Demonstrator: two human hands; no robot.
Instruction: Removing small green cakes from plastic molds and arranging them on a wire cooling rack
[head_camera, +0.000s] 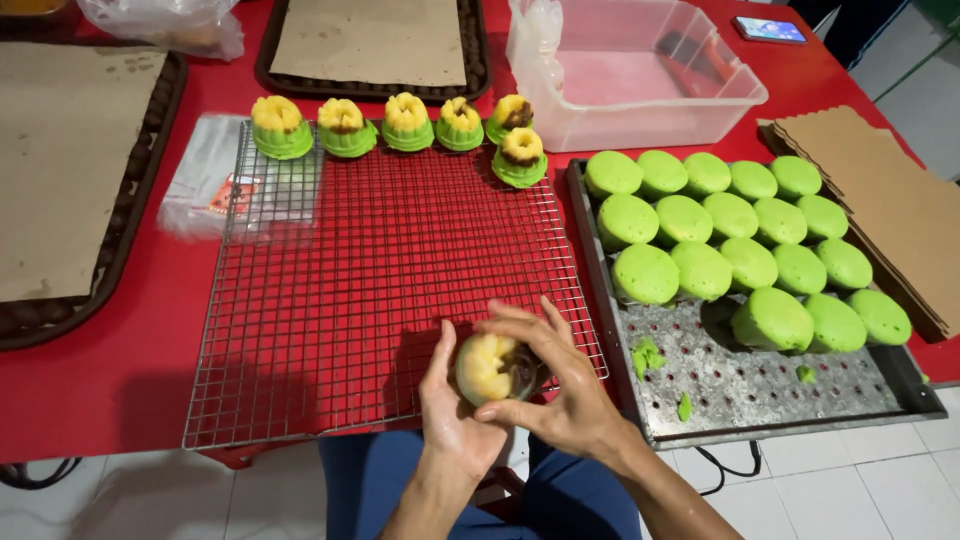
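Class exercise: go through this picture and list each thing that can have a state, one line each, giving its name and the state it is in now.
left hand: cupped under the mould
right hand: fingers gripping the mould
mould: held, yellow cake still inside
turned-out cakes: six, on the rack
wire rack: mostly bare
green cakes: in moulds on the perforated tray
plastic tub: open
phone: screen lit

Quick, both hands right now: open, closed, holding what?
Left hand: closed on the yellow cake in its mold.
Right hand: fingers closed on the same cake.

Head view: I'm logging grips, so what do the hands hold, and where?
Both hands, left hand and right hand, cup one small yellow cake in its mould by the sides, its top showing.
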